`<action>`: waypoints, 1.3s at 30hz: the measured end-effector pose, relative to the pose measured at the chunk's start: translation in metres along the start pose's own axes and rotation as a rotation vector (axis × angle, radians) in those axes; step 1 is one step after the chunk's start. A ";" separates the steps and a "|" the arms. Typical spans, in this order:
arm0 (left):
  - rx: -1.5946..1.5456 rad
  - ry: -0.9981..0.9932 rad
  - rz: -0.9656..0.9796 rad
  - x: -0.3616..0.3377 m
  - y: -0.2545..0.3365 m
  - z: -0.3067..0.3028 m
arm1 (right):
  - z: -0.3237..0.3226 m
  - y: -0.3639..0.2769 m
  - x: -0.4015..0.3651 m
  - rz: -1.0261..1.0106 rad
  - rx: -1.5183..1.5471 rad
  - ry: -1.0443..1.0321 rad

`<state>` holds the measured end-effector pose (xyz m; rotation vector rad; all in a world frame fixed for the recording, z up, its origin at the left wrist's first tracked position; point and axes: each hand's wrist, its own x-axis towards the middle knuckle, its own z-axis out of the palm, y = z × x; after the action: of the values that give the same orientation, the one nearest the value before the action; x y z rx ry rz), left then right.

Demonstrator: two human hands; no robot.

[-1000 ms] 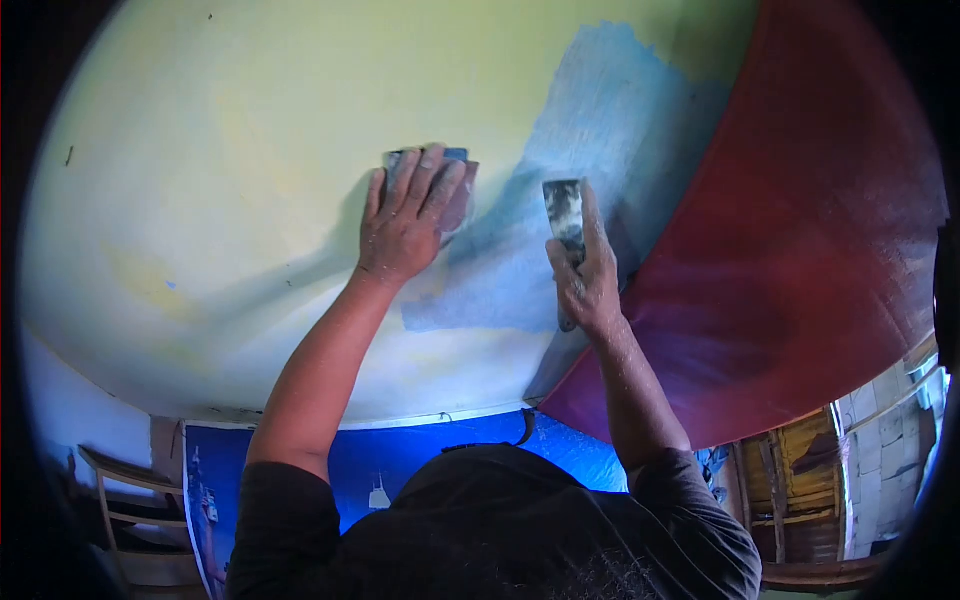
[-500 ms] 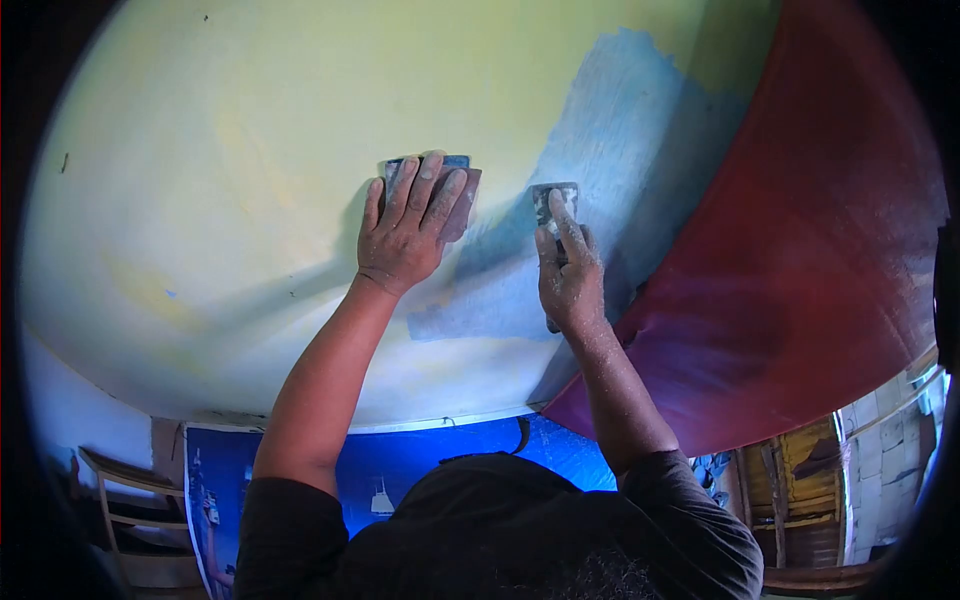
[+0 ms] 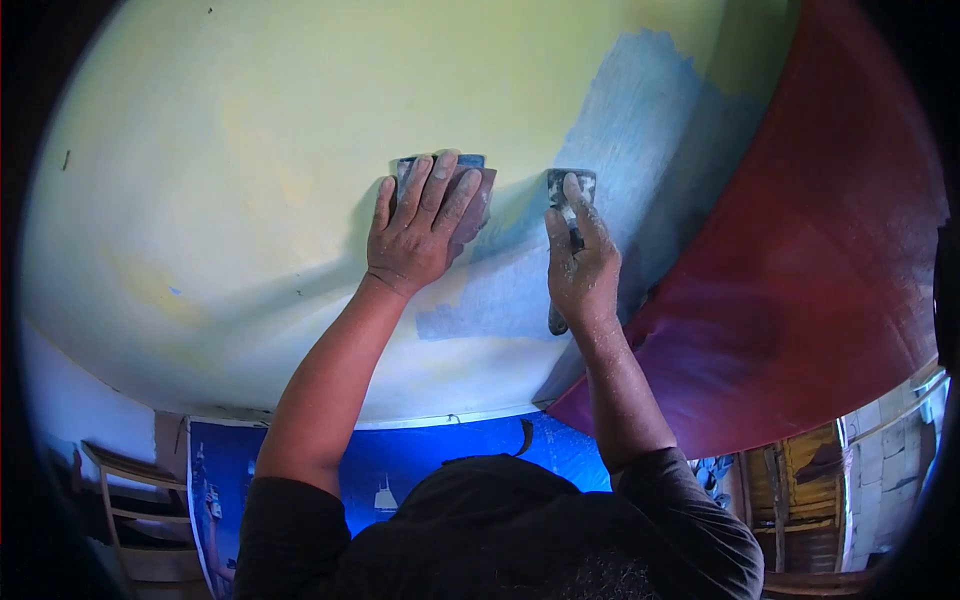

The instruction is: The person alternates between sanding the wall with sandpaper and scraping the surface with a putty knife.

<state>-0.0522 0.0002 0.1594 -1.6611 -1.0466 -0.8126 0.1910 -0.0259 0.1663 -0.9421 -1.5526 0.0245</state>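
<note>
My left hand (image 3: 418, 235) lies with fingers spread over a reddish-brown sheet of sandpaper (image 3: 472, 220), pressing it to the pale yellow-green wall (image 3: 300, 100). A dark blue flat edge (image 3: 470, 160) shows above the fingertips, and my palm covers the rest. In my right hand (image 3: 588, 265) is a putty knife (image 3: 556, 322), its handle end sticking out below the fingers. One finger is stretched along its white-smeared blade, which points up over the light blue patch (image 3: 640, 100). Pale dust speckles the right hand and forearm.
Dark red sheeting (image 3: 820, 230) curves along the right side of the wall. Below hangs a blue printed banner (image 3: 400, 450) with a ship on it. Wooden shelves (image 3: 150, 515) stand at lower left, and a yellowish wooden panel (image 3: 808, 490) at lower right.
Both hands appear slightly farther right, with the putty knife a little higher. The view of the wall has shifted slightly right too. Both hands keep their holds.
</note>
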 end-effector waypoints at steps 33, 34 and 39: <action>0.022 0.005 0.019 -0.001 -0.003 0.002 | -0.004 -0.018 0.014 0.112 0.049 -0.025; 0.015 0.002 0.018 -0.002 -0.001 0.002 | -0.006 -0.022 0.014 0.182 0.079 -0.049; -0.007 -0.013 -0.014 0.000 -0.002 0.002 | 0.009 -0.007 0.002 0.047 0.055 0.036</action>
<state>-0.0534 0.0021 0.1598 -1.6690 -1.0671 -0.8166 0.1802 -0.0250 0.1697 -0.9310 -1.4893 0.0823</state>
